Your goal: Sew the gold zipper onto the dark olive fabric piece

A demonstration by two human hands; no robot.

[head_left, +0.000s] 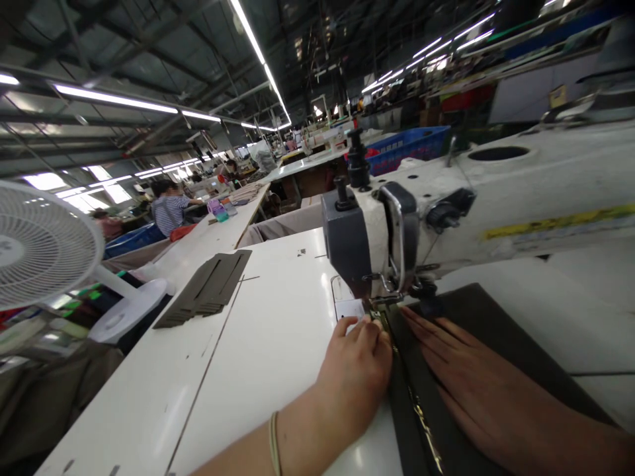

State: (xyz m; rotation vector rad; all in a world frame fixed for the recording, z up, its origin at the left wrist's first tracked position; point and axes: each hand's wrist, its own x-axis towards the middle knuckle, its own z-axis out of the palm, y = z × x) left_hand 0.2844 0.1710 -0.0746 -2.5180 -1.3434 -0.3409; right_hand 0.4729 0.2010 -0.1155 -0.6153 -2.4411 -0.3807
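One curled left hand [358,373] touches a gold zipper [419,413], pinch unclear; one flat right hand [479,380], fingers slightly parted, rests on dark fabric [503,327]; beyond the fingertips stands a sewing machine [347,231].

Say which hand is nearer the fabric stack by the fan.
Left. The left hand is right of the stack, by the zipper; the right hand is farther right, flat on the dark fabric.

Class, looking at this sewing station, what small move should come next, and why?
Perhaps guide the cloth slightly forward: the right hand lies flat on it, the left hand is at the zipper close to the machine, and a length of zipper trails on the near side.
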